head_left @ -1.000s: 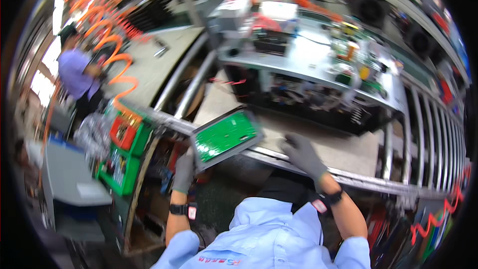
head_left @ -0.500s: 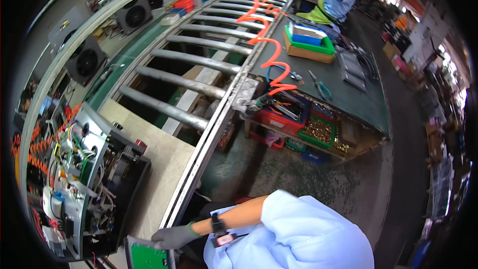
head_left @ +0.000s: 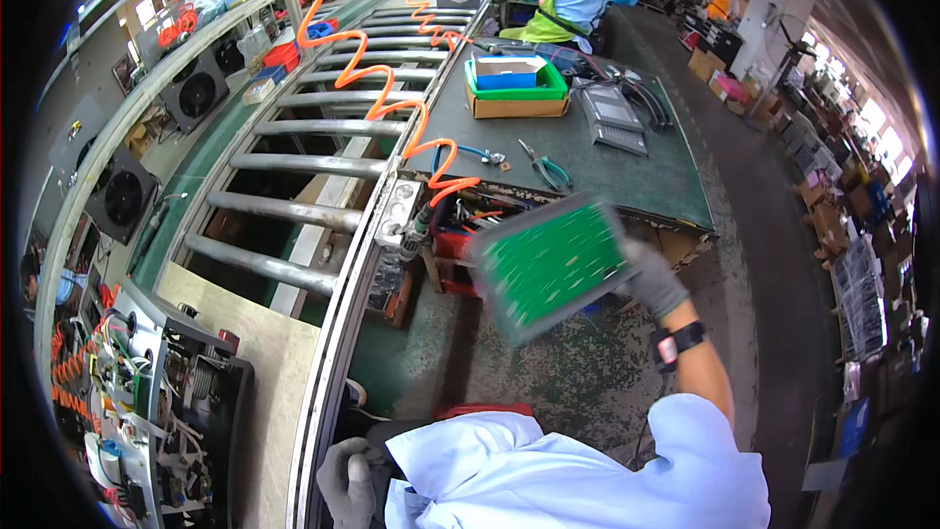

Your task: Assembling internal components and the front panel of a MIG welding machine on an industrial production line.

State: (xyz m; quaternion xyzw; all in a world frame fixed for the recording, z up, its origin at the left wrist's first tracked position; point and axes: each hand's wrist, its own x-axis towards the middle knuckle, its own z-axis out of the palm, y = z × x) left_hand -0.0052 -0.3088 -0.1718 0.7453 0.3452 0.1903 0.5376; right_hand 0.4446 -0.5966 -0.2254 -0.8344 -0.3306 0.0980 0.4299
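My right hand (head_left: 658, 280), in a grey glove, is stretched out to the right and closed on the right edge of a shallow tray (head_left: 550, 267). The tray has a grey rim, a green inside and small pale bits that smear with motion. It is held tilted in the air in front of the green-topped workbench. Low in the view, my left hand (head_left: 348, 483), gloved in grey, is beside the conveyor rail with its fingers curled; nothing shows in it.
An opened appliance unit with wiring (head_left: 147, 402) stands at left on a pale board (head_left: 257, 333). Metal rollers (head_left: 284, 211) run beyond it. The workbench (head_left: 627, 186) carries pliers (head_left: 546, 167), a green bin (head_left: 519, 92) and grey panels (head_left: 612, 118). An orange coiled hose (head_left: 411, 137) hangs over the rail. Another person (head_left: 568, 0) works farther back.
My right hand has carried the tray from the lower left, beside the appliance unit, across to the right and upward. My left hand has come into view. The whole view has turned.
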